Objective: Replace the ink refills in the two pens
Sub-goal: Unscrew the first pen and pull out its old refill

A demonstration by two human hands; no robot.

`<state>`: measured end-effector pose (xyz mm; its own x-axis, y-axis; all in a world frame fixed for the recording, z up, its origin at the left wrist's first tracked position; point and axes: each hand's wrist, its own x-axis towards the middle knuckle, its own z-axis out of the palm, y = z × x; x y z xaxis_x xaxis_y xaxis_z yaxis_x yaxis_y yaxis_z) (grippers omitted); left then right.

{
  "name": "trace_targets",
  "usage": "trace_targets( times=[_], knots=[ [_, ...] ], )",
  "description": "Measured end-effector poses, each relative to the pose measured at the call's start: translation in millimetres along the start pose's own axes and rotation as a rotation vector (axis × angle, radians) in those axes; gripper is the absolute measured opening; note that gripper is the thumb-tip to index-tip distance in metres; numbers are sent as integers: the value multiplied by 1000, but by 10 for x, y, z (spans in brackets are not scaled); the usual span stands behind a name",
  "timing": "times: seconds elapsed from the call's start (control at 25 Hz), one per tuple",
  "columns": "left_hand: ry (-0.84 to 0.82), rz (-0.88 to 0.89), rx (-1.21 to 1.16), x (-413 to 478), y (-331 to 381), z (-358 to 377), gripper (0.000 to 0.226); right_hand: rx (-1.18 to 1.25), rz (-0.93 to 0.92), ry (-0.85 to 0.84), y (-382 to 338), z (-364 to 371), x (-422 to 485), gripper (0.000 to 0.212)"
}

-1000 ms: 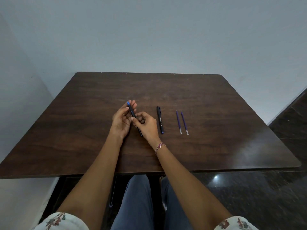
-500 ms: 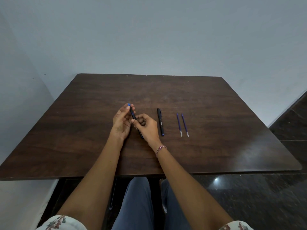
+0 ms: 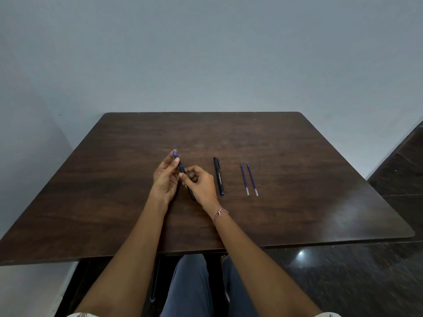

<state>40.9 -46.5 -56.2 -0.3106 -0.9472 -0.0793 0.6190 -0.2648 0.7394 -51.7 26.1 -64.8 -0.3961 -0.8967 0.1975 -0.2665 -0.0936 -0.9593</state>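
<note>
1. The pen I hold (image 3: 182, 170) slants between my two hands over the middle of the table (image 3: 297, 179), with its blue end pointing up and away from me. My fingers hide most of the barrel, so I cannot tell whether any joint has opened.
2. My left hand (image 3: 165, 179) holds the upper part. The fingers lie close together along it, reaching almost to the blue tip, and the thumb presses in from below.
3. My right hand (image 3: 201, 183) grips the middle with curled fingers. The pen's dark lower end sticks out beneath it, and I cannot tell whether that end touches the wood.
4. The second pen (image 3: 218, 176) lies flat just to the right of my right hand, apart from it. Its printing is too small to read.
5. Further right, two purple refills (image 3: 244, 178) lie side by side, near each other but not touching.
6. A beaded bracelet (image 3: 219, 213) circles my right wrist.
7. The picture's lower edge cuts off my sleeves.
</note>
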Motion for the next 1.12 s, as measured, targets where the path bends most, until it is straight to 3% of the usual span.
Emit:
trace_targets(
  times=[0.8,1.12],
  knots=[
    [-42,-51,-83,20,22,-19,28,4,4,26,4,22,10,11],
    [-30,23,-3,25,-22,13,30,2,5,26,13,19,22,13]
  ],
)
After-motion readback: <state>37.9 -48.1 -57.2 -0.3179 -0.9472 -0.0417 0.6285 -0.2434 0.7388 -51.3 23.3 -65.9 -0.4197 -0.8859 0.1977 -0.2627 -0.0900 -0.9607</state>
